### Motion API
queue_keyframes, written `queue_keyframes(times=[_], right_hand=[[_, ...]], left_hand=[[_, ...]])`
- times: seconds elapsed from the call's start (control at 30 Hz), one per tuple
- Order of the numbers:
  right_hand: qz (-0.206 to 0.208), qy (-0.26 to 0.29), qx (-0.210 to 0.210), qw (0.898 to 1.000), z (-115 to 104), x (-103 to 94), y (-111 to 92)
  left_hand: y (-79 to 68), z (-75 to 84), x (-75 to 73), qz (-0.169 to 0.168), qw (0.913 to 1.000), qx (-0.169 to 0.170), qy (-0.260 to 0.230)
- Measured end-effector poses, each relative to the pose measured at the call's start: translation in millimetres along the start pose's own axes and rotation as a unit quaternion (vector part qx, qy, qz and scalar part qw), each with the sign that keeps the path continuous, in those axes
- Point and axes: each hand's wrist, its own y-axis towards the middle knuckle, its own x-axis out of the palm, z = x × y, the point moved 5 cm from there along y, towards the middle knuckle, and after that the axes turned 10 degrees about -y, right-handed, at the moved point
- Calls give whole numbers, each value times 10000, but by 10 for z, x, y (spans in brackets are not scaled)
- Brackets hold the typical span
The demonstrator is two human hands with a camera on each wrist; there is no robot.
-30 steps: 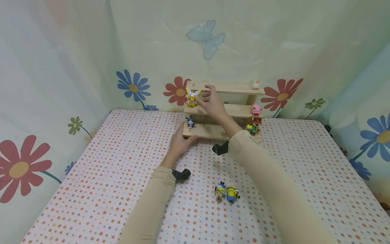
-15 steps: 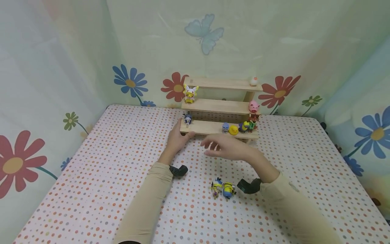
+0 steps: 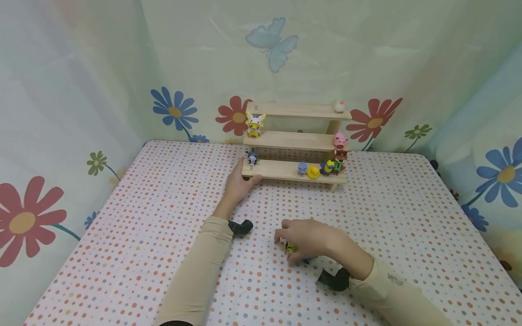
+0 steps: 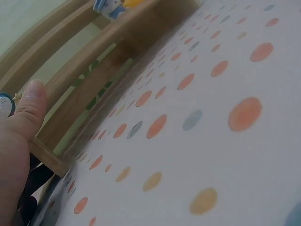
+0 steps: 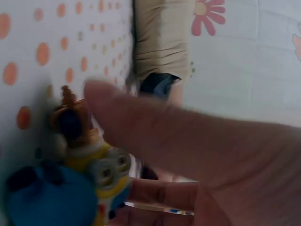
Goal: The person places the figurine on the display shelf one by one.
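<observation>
My left hand (image 3: 238, 183) grips the left end of a small three-tier wooden shelf (image 3: 281, 170), thumb along the front edge of its lowest board. My right hand (image 3: 311, 239) is low over two Minion figures on the table, fingers spread and bent around them. Between thumb and fingers in the right wrist view is a yellow goggled Minion (image 5: 106, 174) with a gold crown-like piece (image 5: 70, 115). Beside it lies the blue rounded body of the other Minion (image 5: 51, 195), with black feet. In the head view my right hand hides most of both.
On the shelf stand a rabbit-eared yellow figure (image 3: 254, 125), a dark blue figure (image 3: 252, 157), a white chick (image 3: 340, 106), a pink pig (image 3: 340, 140), a yellow duck (image 3: 313, 171), a small blue figure (image 3: 302, 169) and a fox (image 3: 339, 162). A dotted cloth (image 3: 163, 226) covers the table.
My right hand has left the rabbit-eared figure on the middle board and come down and toward me to the two Minions. My left hand has stayed on the shelf.
</observation>
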Motion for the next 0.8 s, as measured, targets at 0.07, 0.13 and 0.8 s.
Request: queue_keyframes(times=[0.07,0.13,0.8], right_hand=[[-57,34,101,9999,17,34,8],[-35,182,131,9997,42,46,21],[2100,1045,20,9721,568,-18,336]], left_hand=[[-7,-8,13,-27,10000,-16,-7],[-6,-13,19,-25,10000,20,10],[-8,23,-10,-23,10000,8,78]])
